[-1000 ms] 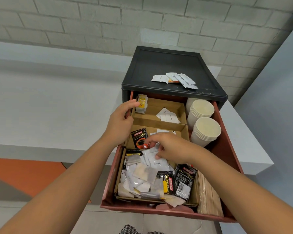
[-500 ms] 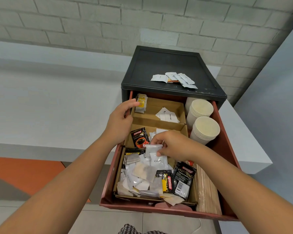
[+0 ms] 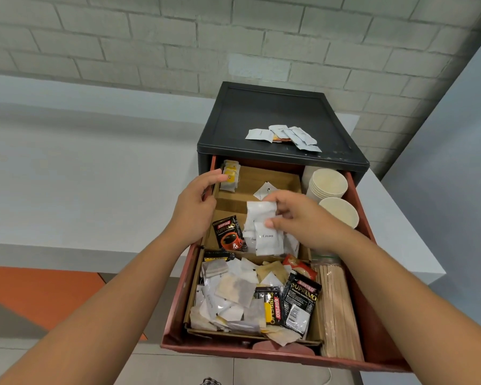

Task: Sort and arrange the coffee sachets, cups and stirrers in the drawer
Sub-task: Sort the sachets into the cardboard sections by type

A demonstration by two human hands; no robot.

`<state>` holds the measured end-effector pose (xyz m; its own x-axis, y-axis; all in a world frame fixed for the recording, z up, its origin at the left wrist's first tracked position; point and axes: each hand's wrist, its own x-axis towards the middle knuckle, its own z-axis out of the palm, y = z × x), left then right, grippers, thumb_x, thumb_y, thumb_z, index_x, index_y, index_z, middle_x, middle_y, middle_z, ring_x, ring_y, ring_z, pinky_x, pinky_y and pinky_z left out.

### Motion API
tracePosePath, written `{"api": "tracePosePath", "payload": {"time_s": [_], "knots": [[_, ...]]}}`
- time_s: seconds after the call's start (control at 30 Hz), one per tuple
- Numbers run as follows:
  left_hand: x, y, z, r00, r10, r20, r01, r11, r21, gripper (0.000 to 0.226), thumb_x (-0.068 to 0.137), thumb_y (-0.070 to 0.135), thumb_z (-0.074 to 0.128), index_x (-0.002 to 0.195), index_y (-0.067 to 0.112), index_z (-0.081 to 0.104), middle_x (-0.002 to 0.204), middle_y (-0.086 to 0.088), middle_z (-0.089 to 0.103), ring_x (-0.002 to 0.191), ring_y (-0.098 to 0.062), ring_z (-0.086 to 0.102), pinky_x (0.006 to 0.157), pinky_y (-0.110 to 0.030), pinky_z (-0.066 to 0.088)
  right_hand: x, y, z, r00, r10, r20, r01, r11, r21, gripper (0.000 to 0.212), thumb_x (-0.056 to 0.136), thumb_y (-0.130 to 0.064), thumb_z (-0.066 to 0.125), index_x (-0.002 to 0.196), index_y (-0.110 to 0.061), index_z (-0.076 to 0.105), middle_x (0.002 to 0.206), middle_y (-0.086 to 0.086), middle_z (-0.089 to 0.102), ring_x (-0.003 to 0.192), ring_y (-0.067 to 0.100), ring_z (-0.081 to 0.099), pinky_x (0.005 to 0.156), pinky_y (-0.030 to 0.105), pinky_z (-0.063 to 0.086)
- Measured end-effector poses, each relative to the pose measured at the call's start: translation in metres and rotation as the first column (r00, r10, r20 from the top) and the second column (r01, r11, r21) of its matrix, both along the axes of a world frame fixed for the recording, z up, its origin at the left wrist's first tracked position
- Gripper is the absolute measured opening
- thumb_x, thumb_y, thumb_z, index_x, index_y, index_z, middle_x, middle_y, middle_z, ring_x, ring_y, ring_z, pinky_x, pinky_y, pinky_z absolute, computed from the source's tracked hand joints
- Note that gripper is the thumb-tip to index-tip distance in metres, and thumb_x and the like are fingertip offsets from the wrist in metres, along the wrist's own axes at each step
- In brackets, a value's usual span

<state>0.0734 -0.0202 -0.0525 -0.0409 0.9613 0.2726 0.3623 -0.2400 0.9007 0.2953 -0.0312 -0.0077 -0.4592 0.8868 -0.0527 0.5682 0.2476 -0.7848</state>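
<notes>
Now that the right hand (image 3: 303, 218) has lifted its white sachets (image 3: 261, 215) off the drawer's (image 3: 220, 352) near pile, it pinches them fanned above the middle compartment. I judge the whites are being pulled from the mix, bound for the drawer's back. The left hand (image 3: 195, 207) stays gripping the drawer's left wall.

Counting from the drawer's front:
- The pile (image 3: 233, 295) is too tangled to count, though three black sachets (image 3: 300, 304) and one red sachet (image 3: 299, 266) show.
- One bundle of stirrers (image 3: 336, 309) lies along the drawer's right side (sticks too many to count).
- The middle compartment has one black sachet.
- The hand holds at least two whites.
- At the drawer's back are one loose sachet (image 3: 263, 190), one stack of tea bags (image 3: 229, 176) and two cup stacks (image 3: 328, 182).
- Above the drawer, about five sachets lie on the cabinet (image 3: 261, 112).
</notes>
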Motion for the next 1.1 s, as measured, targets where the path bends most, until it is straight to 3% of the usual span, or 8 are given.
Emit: {"api": "tracePosePath", "payload": {"time_s": [0.2,0.4,0.53,0.67,0.83,0.9,1.0,1.1], "knots": [[-0.001,0.0,-0.001,1.0,-0.003,0.005,0.003,1.0,-0.001,0.048,0.098,-0.006,0.042,0.122,0.031,0.062,0.136,0.021,0.045,0.125,0.005,0.037,0.09,0.008,0.03,0.012,0.027,0.029,0.98,-0.189,-0.061,0.197,0.964,0.179,0.026,0.092,-0.016,0.063,0.111,-0.032,0.056,0.1,-0.011,0.066,0.092,0.003,0.063,0.073,0.019,0.051],[-0.001,0.0,-0.001,1.0,-0.008,0.025,0.007,1.0,0.005,0.052,0.096,-0.01,0.041,0.119,0.031,0.062,0.133,0.022,0.046,0.125,0.006,0.038,0.092,0.007,0.029,0.024,0.068,0.043,0.913,-0.392,-0.113,0.406,0.85,0.335,0.014,0.094,-0.018,0.061,0.108,-0.022,0.062,0.099,-0.005,0.06,0.09,0.011,0.057,0.068,0.017,0.043],[-0.001,0.0,-0.001,1.0,-0.002,0.02,0.002,1.0,0.004,0.05,0.097,-0.009,0.041,0.121,0.03,0.062,0.135,0.02,0.046,0.126,0.004,0.037,0.09,0.008,0.029,0.029,0.109,0.052,0.854,-0.492,-0.172,0.52,0.785,0.336,0.021,0.097,-0.017,0.057,0.116,-0.012,0.061,0.105,0.003,0.06,0.096,0.017,0.054,0.069,0.022,0.043],[0.0,0.001,-0.002,1.0,-0.004,0.028,0.004,1.0,-0.004,0.05,0.098,-0.008,0.042,0.121,0.032,0.062,0.135,0.021,0.046,0.121,0.008,0.04,0.088,0.008,0.029,0.028,0.142,0.051,0.832,-0.536,-0.144,0.551,0.768,0.325,0.025,0.096,-0.016,0.059,0.121,-0.014,0.059,0.114,0.005,0.062,0.103,0.019,0.058,0.075,0.025,0.044],[-0.001,0.001,-0.003,0.999,-0.003,0.034,0.003,1.0,-0.011,0.05,0.098,-0.007,0.042,0.12,0.033,0.062,0.136,0.022,0.046,0.118,0.013,0.041,0.089,0.007,0.03,0.022,0.17,0.04,0.81,-0.586,0.002,0.531,0.736,0.421,0.026,0.095,-0.016,0.06,0.12,-0.014,0.059,0.106,0.005,0.06,0.089,0.014,0.051,0.06,0.015,0.034],[-0.001,0.002,-0.003,0.999,-0.005,0.037,0.005,1.0,-0.012,0.05,0.098,-0.007,0.042,0.121,0.033,0.062,0.136,0.022,0.046,0.114,0.02,0.041,0.09,0.007,0.031,0.019,0.179,0.035,0.801,-0.596,0.058,0.51,0.73,0.456,0.027,0.095,-0.016,0.059,0.122,-0.013,0.059,0.113,0.007,0.06,0.095,0.018,0.053,0.065,0.018,0.039],[-0.001,0.002,-0.003,0.999,-0.008,0.047,0.009,1.0,-0.01,0.051,0.097,-0.008,0.041,0.119,0.033,0.062,0.136,0.022,0.046,0.113,0.025,0.039,0.092,0.006,0.03,0.013,0.188,0.03,0.769,-0.626,0.128,0.481,0.699,0.529,0.036,0.094,-0.016,0.062,0.13,-0.015,0.055,0.129,0.011,0.052,0.116,0.027,0.048,0.087,0.03,0.042],[-0.001,0.002,-0.005,0.998,-0.012,0.059,0.013,1.0,-0.007,0.052,0.097,-0.009,0.041,0.117,0.035,0.062,0.133,0.024,0.047,0.113,0.028,0.039,0.093,0.005,0.031,0.013,0.189,0.028,0.764,-0.641,0.07,0.507,0.664,0.55,0.044,0.092,-0.015,0.064,0.134,-0.021,0.051,0.133,0.01,0.044,0.12,0.027,0.042,0.093,0.031,0.041]]}}
